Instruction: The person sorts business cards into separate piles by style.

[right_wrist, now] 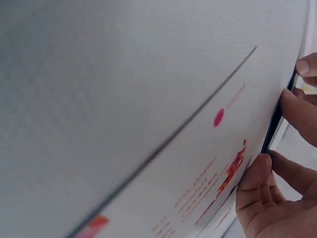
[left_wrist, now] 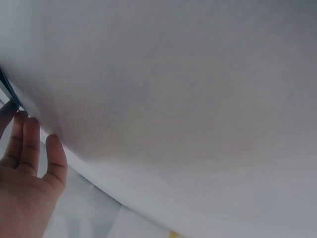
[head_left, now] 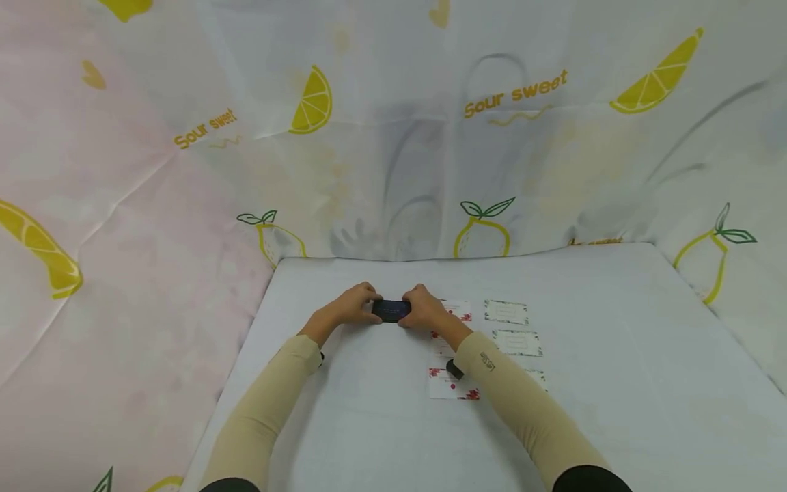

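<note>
A thin dark card with small pale print is held between both hands, close over the white table at the far middle. My left hand pinches its left end, with thumb and fingertips at the edge. At the right end, my right hand grips it the same way. The left wrist view catches just a sliver of the card past the left hand. Seen from the right wrist, the card is nearly edge-on, and fingers of the right hand meet its lower end.
White cards with red flowers form a column, the nearest card under the right forearm. To their right are white cards with leafy borders, including a far one and a middle one. A lemon-print curtain hangs behind the table.
</note>
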The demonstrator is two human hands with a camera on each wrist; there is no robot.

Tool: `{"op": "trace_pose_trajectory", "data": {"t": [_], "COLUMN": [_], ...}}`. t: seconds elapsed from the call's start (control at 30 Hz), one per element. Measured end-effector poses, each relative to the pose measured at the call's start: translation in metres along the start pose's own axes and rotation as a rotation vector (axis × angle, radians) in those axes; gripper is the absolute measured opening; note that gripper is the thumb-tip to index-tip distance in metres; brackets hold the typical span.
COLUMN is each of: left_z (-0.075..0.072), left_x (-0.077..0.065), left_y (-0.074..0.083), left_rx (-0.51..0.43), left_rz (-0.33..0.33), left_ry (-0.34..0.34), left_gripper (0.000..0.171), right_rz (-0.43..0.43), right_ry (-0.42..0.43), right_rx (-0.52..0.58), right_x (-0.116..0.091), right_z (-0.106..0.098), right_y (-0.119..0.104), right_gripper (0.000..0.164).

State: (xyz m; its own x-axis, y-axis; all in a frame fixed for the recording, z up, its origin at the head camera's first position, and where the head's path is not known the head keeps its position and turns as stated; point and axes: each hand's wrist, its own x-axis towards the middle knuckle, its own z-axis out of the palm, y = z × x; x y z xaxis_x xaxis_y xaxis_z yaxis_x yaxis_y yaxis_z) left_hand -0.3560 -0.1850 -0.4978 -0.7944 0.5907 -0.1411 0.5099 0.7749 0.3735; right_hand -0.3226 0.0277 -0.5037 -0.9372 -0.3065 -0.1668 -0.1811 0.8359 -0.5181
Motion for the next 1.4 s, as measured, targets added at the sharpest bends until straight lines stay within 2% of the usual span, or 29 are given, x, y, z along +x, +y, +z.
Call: {"op": "trace_pose_trajectory", "data": {"t": [0.3, 0.43, 0.7, 0.97, 1.4], "left_z": [0.0013, 0.0004, -0.0011, 0.0015, -0.0004], "left_x": [-0.0024, -0.0029, -0.0021, -0.0017, -0.0032], "left_y": [-0.0041, -0.0036, -0.0025, -0.0038, -0.002], "left_rx": [-0.028, -0.036, -0.017, -0.035, -0.03], "left_rz": [0.014, 0.02, 0.068, 0.03, 0.054], "left_ry": [0.001, 0.007, 0.033, 0.026, 0.047], "left_gripper": [0.059, 0.057, 0.053, 0.053, 0.052], "right_rz": [0.019, 0.001, -0.011, 0.026, 0.063], "right_ry": [0.002, 0.006, 0.012, 0.017, 0.049], "right_rx": [0.003, -0.004, -0.018, -0.021, 0.004], "right_x": [-0.0004, -0.0005, -0.002, -0.0021, -0.0059], "right_z": [0.0014, 0.0012, 0.0009, 0.0055, 0.0055], "right_y": [0.0006, 0.0, -0.001, -0.0031, -0.0082], "right_gripper": [0.062, 0.061, 0.059, 0.059, 0.053]}}
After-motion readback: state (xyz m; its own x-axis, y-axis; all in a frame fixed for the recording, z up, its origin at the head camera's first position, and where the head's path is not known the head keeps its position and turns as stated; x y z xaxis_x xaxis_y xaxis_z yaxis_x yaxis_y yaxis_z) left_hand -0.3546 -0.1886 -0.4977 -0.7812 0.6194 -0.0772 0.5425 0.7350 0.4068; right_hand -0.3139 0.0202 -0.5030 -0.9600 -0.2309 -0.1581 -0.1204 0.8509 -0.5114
